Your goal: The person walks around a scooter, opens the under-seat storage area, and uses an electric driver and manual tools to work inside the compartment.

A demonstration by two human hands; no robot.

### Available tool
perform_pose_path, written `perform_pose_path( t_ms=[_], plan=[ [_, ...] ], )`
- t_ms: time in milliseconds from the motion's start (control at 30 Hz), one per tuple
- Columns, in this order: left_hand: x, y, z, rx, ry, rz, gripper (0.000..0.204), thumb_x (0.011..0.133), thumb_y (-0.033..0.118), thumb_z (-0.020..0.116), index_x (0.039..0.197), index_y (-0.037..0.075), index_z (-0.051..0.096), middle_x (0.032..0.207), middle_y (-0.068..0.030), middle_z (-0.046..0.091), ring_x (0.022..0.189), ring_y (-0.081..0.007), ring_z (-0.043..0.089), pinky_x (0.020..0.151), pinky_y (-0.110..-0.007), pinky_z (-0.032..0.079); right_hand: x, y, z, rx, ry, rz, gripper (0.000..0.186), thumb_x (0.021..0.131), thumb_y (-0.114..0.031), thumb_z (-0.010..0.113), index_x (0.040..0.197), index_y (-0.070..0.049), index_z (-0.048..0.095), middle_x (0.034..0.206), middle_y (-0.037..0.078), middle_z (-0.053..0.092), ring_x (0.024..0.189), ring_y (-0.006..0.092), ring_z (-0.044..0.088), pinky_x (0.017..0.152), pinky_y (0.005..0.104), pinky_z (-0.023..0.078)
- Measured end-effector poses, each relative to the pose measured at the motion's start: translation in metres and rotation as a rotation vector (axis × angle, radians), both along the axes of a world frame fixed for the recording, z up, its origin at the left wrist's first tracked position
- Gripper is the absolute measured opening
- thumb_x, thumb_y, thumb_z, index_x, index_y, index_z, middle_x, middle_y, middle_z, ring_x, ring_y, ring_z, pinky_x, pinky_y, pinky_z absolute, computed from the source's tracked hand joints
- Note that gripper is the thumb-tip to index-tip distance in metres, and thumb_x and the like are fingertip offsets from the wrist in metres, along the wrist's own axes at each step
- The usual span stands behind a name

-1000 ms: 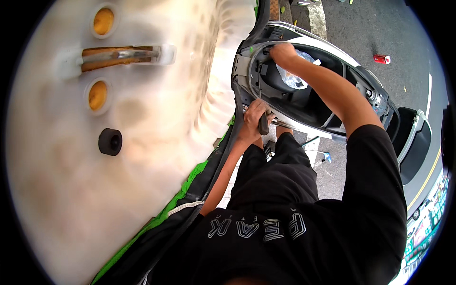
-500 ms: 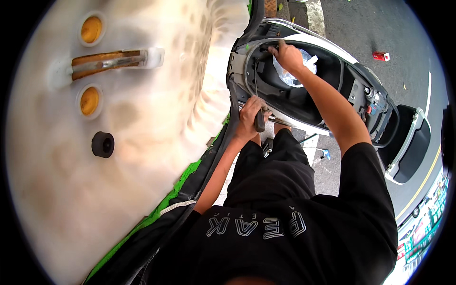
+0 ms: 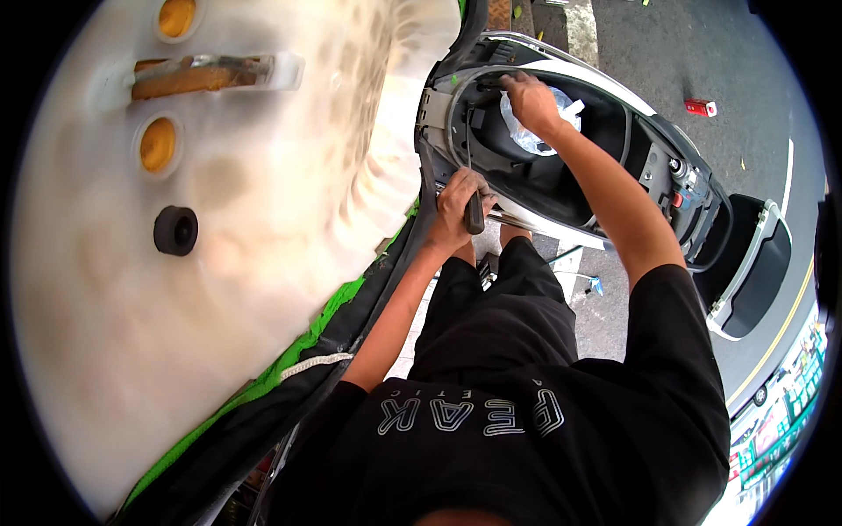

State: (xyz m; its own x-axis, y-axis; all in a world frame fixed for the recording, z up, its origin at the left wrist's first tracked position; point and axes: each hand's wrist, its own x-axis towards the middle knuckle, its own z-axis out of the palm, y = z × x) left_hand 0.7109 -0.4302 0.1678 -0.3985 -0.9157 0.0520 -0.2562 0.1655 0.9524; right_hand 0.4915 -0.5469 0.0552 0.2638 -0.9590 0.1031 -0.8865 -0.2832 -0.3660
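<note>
Screwdriver (image 3: 474, 213) lies in my left hand (image 3: 458, 197), just above the middle of the frame. I have my fingers closed around it; the dark handle juts out beside them on the right, its butt toward the lower edge, and the thin shaft runs up over the near end of the scooter's bin (image 3: 566, 193). My right hand (image 3: 531, 101) is farther up and to the right, well apart from that handle, near the far end of the shaft. I have its fingers bent over the bin's upper left part, and I cannot tell whether they pinch anything. A clear bag (image 3: 519, 131) sits in the bin partly beneath that hand.

My left forearm (image 3: 399, 307) slants up from the lower middle, close along the seat (image 3: 219, 342), whose pale underside fills the left of the frame. My right forearm (image 3: 618, 193) reaches up and leftward across the bin from the right.
</note>
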Motion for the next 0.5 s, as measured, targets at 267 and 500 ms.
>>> perform_pose_path(
  t_ms=[267, 500],
  plan=[
    [0.004, 0.005, -0.007, -0.035, -0.053, 0.018, 0.016, 0.075, 0.005, 0.065, 0.079, 0.0, 0.05, 0.078, -0.0136, 0.05, 0.072, -0.0312, 0.053, 0.064, -0.036, 0.044, 0.015, -0.009, 0.018, 0.532, -0.064, -0.472, 0.035, 0.086, -0.036, 0.052, 0.099, -0.006, 0.062, 0.087, 0.022, 0.064, 0.085, 0.0346, 0.062, 0.077, 0.0415, 0.048],
    [0.002, 0.006, -0.002, 0.019, -0.022, 0.018, 0.018, 0.075, 0.007, 0.066, 0.078, -0.001, 0.05, 0.079, -0.0139, 0.051, 0.074, -0.0313, 0.053, 0.064, -0.037, 0.044, 0.011, -0.008, 0.008, 0.575, -0.134, -0.651, 0.031, 0.085, -0.032, 0.053, 0.102, -0.007, 0.061, 0.084, 0.022, 0.063, 0.083, 0.035, 0.062, 0.075, 0.0425, 0.048]
  ],
)
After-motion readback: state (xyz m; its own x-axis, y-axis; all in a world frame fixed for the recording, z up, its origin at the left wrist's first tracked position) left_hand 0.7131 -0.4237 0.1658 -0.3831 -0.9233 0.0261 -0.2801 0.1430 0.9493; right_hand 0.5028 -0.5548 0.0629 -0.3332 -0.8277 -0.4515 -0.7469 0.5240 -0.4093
